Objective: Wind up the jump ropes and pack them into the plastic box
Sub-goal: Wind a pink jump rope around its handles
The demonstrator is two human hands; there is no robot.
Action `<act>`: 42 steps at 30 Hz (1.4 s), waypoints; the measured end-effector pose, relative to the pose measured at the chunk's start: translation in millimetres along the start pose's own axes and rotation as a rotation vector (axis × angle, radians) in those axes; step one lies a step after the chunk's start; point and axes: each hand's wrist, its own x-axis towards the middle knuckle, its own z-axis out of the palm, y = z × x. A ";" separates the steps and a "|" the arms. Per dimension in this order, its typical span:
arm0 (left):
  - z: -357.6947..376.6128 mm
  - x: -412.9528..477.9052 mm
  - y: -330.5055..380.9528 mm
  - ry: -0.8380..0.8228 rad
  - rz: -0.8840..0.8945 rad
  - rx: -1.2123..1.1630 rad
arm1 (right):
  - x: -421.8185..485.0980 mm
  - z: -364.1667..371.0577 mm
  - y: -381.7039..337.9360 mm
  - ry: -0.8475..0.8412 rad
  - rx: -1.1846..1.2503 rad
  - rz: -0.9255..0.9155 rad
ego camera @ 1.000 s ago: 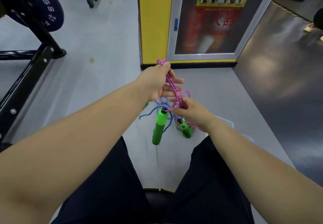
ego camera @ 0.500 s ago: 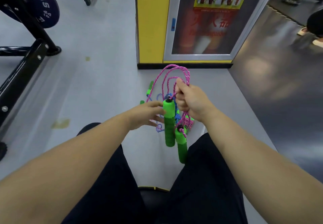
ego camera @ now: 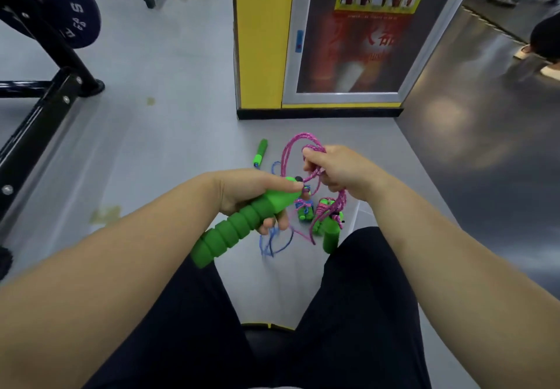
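Gripping green handle (ego camera: 239, 225), pink rope (ego camera: 298, 149)

This is a gym. A dark weight plate (ego camera: 65, 9) with white lettering hangs on a black steel rack (ego camera: 39, 109) at the left, standing on a pale grey rubber-like floor (ego camera: 169, 85). A yellow pillar (ego camera: 262, 37) holds a glazed fire-extinguisher cabinet (ego camera: 363, 37), and green-handled jump ropes (ego camera: 315, 209) lie on the floor.

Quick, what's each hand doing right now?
Left hand: closed around a green handle.
Right hand: closed, gripping loops of pink rope.
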 end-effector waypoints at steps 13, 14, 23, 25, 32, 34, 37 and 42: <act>18.1 34.1 -30.9 0.216 0.203 -0.219 | 6.4 -3.6 -22.5 0.105 1.054 0.111; 19.3 37.2 -33.8 0.224 0.204 -0.266 | 6.6 -4.9 -23.3 0.140 1.102 0.111; 36.6 46.5 -52.0 0.902 0.351 0.104 | 9.0 -5.5 -30.4 0.496 1.237 0.059; 39.8 44.1 -54.2 0.877 0.368 0.091 | 9.5 -4.1 -36.1 0.526 1.274 0.078; 39.8 49.0 -53.0 0.610 0.450 -0.196 | 2.6 3.9 -61.3 0.385 1.539 0.231; 35.7 52.8 -51.5 0.520 0.511 -0.224 | -0.1 3.4 -65.2 0.368 1.603 0.238; 35.9 53.9 -46.3 0.411 0.491 -0.267 | 1.8 0.2 -65.1 0.363 1.697 0.234; 31.2 50.9 -46.6 0.311 0.333 -0.356 | 10.6 -6.3 -45.9 0.394 1.669 0.190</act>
